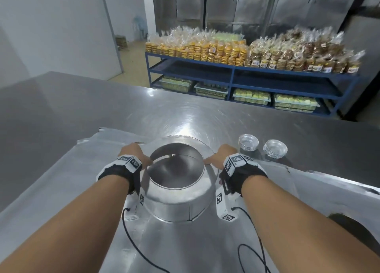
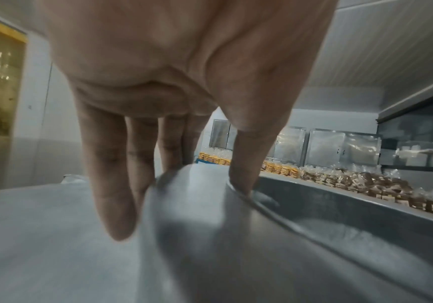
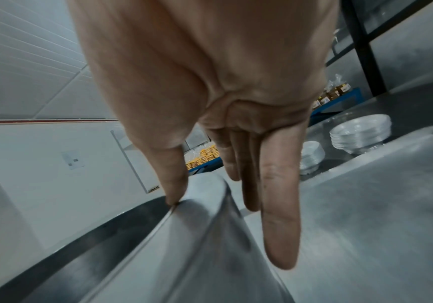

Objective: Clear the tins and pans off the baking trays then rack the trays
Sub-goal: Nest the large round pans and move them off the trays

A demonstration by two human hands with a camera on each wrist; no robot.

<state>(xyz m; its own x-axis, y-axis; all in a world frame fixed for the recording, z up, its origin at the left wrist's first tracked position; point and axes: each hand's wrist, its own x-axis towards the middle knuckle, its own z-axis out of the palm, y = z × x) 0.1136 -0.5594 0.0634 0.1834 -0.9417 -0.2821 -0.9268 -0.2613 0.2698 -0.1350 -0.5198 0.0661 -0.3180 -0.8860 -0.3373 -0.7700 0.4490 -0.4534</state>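
**Both hands on round pan, pan over baking tray**

Steel worktop (image 1: 267,116) fills the near room. Behind it, a blue shelf rack (image 1: 232,75) carries bagged baked goods (image 1: 226,48) on top and crates lower down; metal cabinets stand at the back wall.

Baking tray (image 1: 61,180): flat, wide, lying on the worktop under the person's arms. A second sheet edge shows at the right, detail unclear.

Round pan (image 1: 176,192): large, deep, open side up, at the middle of the tray. Whether it rests on the tray or is lifted clear cannot be told.

Two stacks of small tins (image 1: 275,149) stand on the worktop just beyond the tray's right far corner, side by side, apart from the pan.

Left hand (image 1: 134,152): thumb on the pan's rim, fingers (image 2: 111,184) spread down the outer wall, clamped on the pan's left side.

Right hand (image 1: 224,153): same hold mirrored, thumb at the rim, fingers (image 3: 280,215) down the outside of the right wall.
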